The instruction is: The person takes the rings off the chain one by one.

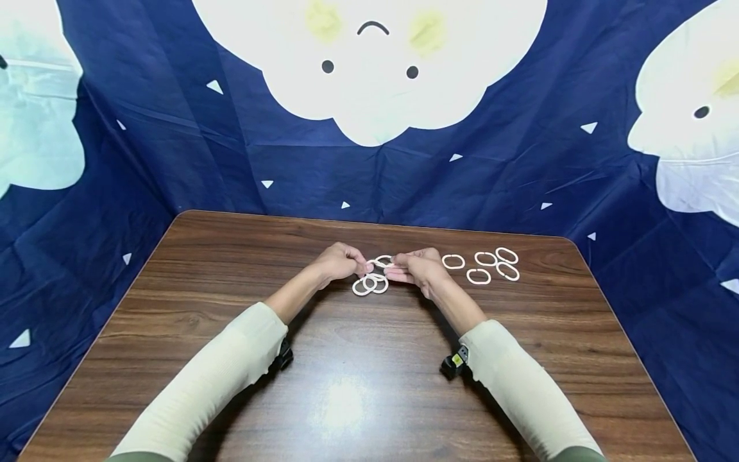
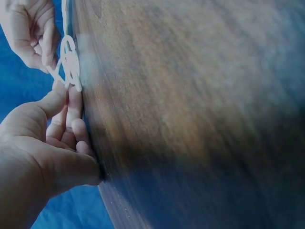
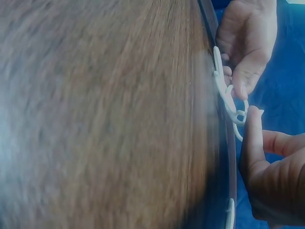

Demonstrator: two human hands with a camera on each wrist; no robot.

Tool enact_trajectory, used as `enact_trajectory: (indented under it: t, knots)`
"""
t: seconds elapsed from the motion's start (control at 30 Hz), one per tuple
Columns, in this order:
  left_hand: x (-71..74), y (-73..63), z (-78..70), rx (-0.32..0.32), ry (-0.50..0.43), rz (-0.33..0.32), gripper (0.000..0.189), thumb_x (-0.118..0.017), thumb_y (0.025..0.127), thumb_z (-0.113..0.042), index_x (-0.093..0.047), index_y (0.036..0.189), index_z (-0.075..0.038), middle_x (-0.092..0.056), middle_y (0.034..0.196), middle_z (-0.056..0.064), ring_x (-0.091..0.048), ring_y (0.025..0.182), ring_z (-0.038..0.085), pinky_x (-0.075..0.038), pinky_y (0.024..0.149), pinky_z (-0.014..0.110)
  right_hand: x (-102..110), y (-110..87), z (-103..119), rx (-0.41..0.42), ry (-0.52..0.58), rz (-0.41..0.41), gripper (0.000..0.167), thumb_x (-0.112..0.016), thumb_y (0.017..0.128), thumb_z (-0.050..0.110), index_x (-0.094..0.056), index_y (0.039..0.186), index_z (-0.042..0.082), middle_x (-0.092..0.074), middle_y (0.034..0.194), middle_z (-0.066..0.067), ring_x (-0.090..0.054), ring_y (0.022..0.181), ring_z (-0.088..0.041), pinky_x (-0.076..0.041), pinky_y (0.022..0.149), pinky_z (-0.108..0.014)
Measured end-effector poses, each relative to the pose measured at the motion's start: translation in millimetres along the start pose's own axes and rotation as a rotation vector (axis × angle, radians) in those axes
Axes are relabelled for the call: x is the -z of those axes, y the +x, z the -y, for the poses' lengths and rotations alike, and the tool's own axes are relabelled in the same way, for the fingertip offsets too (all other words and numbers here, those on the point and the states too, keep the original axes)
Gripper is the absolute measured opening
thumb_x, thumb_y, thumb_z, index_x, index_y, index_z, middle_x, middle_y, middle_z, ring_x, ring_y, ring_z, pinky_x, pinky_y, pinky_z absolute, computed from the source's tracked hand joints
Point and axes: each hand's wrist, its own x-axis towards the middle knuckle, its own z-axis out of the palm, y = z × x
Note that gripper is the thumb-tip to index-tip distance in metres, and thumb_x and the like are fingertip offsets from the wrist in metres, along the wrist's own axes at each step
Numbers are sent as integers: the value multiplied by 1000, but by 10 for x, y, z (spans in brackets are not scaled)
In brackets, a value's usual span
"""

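Note:
Near the back middle of the table, both hands meet over a small group of white oval plastic links. My left hand (image 1: 342, 262) pinches one link between thumb and fingers. From the other side my right hand (image 1: 420, 268) pinches a white link (image 1: 383, 261) by its right end, and its left end meets the link at the left fingertips. Just below the fingers, overlapping white links (image 1: 370, 284) hang together as a short chain. In the left wrist view the chain (image 2: 71, 64) runs up from the left fingertips, with the right hand (image 2: 35, 36) above it.
To the right of my right hand lie several loose white links (image 1: 478, 276), each with a small gap in its side. The brown wooden table (image 1: 369, 333) ends at a blue cloth backdrop (image 1: 312, 167) printed with clouds. Dark wrist cameras (image 1: 453, 364) hang beneath the sleeves.

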Motion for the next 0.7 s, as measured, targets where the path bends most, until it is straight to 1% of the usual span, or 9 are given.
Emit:
enact_trajectory:
  t: [0.07,0.23,0.3,0.37,0.47,0.5,0.53,0.6,0.7]
  knots:
    - [-2,4,4,0,-1,4,15,-87,99,-21,-84,92,-8,-77,82,-6,-66,106,18,-46,100,30,-7,8,-5,-11,35,-10,7,-61,104,-12,-68,106,-11,-79,72,-12,-82,68,-14,-69,75,-26]
    - [-8,14,13,-2,8,6,14,-87,99,-20,-85,93,-8,-78,80,-6,-68,105,18,-47,101,30,-29,30,-29,-27,99,-36,16,-62,104,-11,-69,117,-17,-80,75,-13,-83,69,-16,-69,79,-26]
    - [-9,14,12,-2,15,4,13,-86,99,-19,-85,93,-8,-78,81,-5,-67,106,18,-48,102,31,-35,35,-40,-27,117,-43,15,-62,104,-12,-68,116,-17,-80,76,-13,-83,69,-17,-69,79,-27]
    - [-9,14,9,1,23,4,13,-86,98,-19,-85,92,-8,-78,84,-5,-67,107,18,-48,102,31,-36,37,-48,-25,138,-47,12,-62,103,-12,-69,113,-15,-80,76,-14,-83,69,-17,-69,79,-27]
    - [-7,10,-3,6,38,4,14,-87,98,-21,-85,92,-8,-79,88,-3,-66,109,19,-49,103,33,-36,46,-58,-19,171,-59,10,-61,102,-14,-69,108,-13,-80,77,-15,-83,69,-18,-69,79,-28]
    - [-5,8,-7,7,46,4,15,-87,98,-22,-85,92,-8,-79,90,-2,-66,109,19,-49,104,34,-34,50,-61,-13,180,-67,10,-60,102,-14,-68,109,-12,-80,78,-15,-83,70,-18,-69,79,-28]
    - [-4,8,-10,8,51,6,16,-87,99,-24,-85,92,-9,-79,91,-1,-66,110,20,-49,105,35,-31,57,-64,-7,190,-74,11,-60,102,-14,-67,110,-12,-81,79,-15,-83,71,-18,-69,80,-28]
    - [-1,6,-16,10,62,6,18,-88,99,-26,-85,93,-9,-79,94,0,-66,112,20,-50,107,37,-27,68,-65,5,203,-86,16,-60,102,-14,-66,117,-15,-81,81,-15,-84,72,-18,-69,82,-29]
    - [4,8,-16,15,69,9,18,-88,99,-27,-86,94,-9,-79,96,1,-66,113,21,-50,109,39,-7,75,-61,13,199,-91,22,-61,104,-12,-63,125,-17,-82,83,-15,-84,75,-17,-69,83,-28]
